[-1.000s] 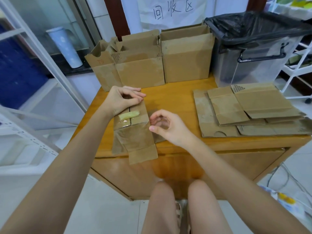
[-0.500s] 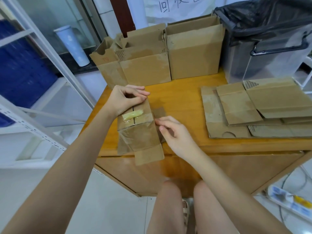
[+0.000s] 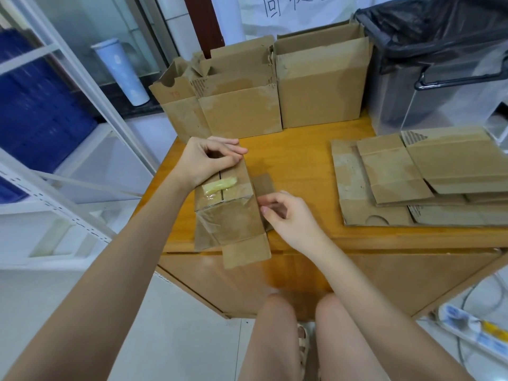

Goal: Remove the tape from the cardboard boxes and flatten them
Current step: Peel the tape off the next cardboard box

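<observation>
Left hand [image 3: 204, 160] gripping far end of taped box [image 3: 229, 215] on table [image 3: 297, 160]. Right hand [image 3: 291, 215] at box's right edge, fingertips [image 3: 265, 209] pinching clear tape [image 3: 220, 213].

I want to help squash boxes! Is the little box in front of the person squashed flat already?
No, the small box under the left hand is not flat, and clear tape is on it.

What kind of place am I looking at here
Probably a recycling or sorting corner indoors: flattened cardboard stacked on a wooden table, a bin with a black liner, and a handwritten paper sign on the wall.
</observation>
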`<state>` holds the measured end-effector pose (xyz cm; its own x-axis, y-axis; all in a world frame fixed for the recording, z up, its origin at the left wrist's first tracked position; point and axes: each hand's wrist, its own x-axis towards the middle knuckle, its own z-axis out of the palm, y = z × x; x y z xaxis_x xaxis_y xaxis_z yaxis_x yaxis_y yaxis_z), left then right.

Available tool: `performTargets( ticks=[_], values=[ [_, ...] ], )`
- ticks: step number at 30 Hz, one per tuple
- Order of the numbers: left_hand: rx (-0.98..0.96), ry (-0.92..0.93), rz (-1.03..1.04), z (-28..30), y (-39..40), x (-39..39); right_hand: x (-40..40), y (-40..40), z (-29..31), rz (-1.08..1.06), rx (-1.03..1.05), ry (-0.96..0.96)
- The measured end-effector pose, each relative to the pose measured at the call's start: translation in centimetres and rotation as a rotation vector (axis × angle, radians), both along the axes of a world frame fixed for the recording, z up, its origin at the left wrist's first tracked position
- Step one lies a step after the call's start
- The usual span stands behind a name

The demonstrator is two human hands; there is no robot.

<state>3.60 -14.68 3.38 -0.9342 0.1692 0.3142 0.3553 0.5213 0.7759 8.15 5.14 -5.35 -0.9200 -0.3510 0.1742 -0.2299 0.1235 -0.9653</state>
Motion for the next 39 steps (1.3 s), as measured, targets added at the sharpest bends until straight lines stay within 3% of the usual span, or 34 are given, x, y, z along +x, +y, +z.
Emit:
performTargets(
  ticks=[4,9,14,19,28,34,39],
  values=[
    [-0.002,-0.005,0.003,0.0,-0.1,0.0,0.2,0.2,0.3,-0.015,0.044,0.046],
    [0.003,-0.006,0.003,-0.1,-0.1,0.0,-0.4,0.4,1.0,0.026,0.035,-0.083],
    [0.021,-0.014,0.009,-0.1,0.0,0.0,-0.6,0.0,1.7,0.067,0.264,0.003],
    [0.019,-0.023,0.010,0.0,0.0,0.0,-0.4,0.7,2.6,0.092,0.329,0.000],
    [0.039,-0.003,0.000,-0.3,0.3,0.0,-0.6,2.0,3.6,0.113,0.292,-0.082],
    [0.022,0.013,0.000,-0.2,0.5,-0.1,-0.8,2.2,3.6,0.118,0.108,-0.350],
    [0.026,0.016,0.002,-0.3,0.5,0.0,-0.4,2.2,3.6,0.043,0.108,-0.341]
  ],
)
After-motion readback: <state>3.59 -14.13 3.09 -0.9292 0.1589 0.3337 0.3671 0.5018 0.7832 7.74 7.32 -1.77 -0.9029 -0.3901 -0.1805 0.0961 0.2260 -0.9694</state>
